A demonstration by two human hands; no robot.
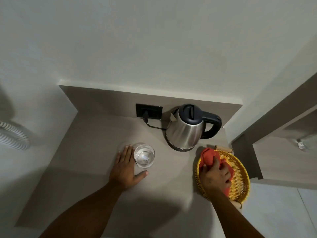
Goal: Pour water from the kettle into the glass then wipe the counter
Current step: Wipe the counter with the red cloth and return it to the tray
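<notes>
A steel kettle (pixel 185 133) with a black lid and handle stands on its base at the back of the grey counter (pixel 96 134), handle pointing right. In front and to its left stands a clear glass (pixel 144 155) with water in it. My left hand (pixel 126 170) rests flat on the counter beside the glass, fingers along its left side, thumb stretched below it, not gripping. My right hand (pixel 214 174) is closed on an orange-red cloth (pixel 208 156) inside a yellow woven basket (pixel 240 172) at the counter's right edge.
A black wall socket (pixel 148 111) with the kettle's plug and cord sits on the backsplash left of the kettle. A ribbed white hose (pixel 12 134) shows at far left. The counter drops off at left and front; a lower shelf lies to the right.
</notes>
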